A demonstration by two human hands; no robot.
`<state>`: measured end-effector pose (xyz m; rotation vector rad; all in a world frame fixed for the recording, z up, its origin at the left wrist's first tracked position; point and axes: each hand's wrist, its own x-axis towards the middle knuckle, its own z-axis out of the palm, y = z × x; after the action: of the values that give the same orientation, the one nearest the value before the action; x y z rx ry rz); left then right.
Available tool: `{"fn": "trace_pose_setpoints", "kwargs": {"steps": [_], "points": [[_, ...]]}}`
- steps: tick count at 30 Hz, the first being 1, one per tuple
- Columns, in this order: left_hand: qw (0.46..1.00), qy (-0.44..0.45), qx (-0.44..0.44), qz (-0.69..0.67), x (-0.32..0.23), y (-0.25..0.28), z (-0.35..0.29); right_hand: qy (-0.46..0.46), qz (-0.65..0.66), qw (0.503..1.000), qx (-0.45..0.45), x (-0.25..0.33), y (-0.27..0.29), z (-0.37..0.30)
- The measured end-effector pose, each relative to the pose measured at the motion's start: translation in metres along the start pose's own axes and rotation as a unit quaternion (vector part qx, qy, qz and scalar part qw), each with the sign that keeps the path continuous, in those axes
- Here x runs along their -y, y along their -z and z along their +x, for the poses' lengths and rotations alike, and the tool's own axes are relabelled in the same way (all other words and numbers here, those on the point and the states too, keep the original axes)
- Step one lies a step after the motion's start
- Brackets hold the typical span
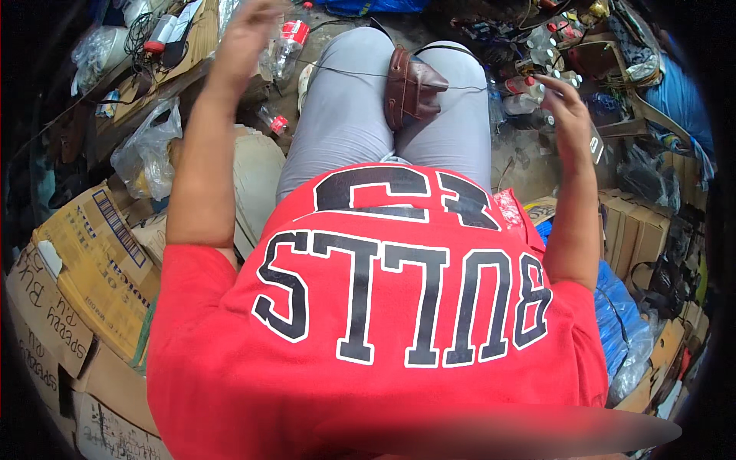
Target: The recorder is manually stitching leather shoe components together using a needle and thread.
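Between my knees sits a brown leather shoe, clamped by my thighs in grey trousers. A thin dark thread runs out from both sides of it, toward either hand. High on the left, my left hand is raised and smeared by motion, close to the upper edge, so its grip is unclear. My right hand is held out beyond my right knee with its fingers bent. The thread leads toward these fingers and looks pulled fairly tight, though its end is lost against the clutter.
Plastic bottles with red caps lie beyond the left knee; several more bottles stand on the right. Flattened cardboard boxes are stacked at my left. A clear plastic bag and blue plastic sheeting lie close by.
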<state>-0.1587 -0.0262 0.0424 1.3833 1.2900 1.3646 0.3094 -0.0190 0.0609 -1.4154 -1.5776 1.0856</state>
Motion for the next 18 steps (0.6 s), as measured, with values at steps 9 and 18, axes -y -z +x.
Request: {"fn": "trace_pose_setpoints", "kwargs": {"steps": [9,18], "points": [[0.864,-0.11,0.383,0.309,-0.005,-0.115,0.027,0.28,-0.348,0.884,0.141,0.041,-0.089,0.0],[0.831,-0.06,0.435,0.342,-0.018,-0.12,0.034,0.106,-0.204,0.957,0.178,0.051,-0.096,0.0]]}}
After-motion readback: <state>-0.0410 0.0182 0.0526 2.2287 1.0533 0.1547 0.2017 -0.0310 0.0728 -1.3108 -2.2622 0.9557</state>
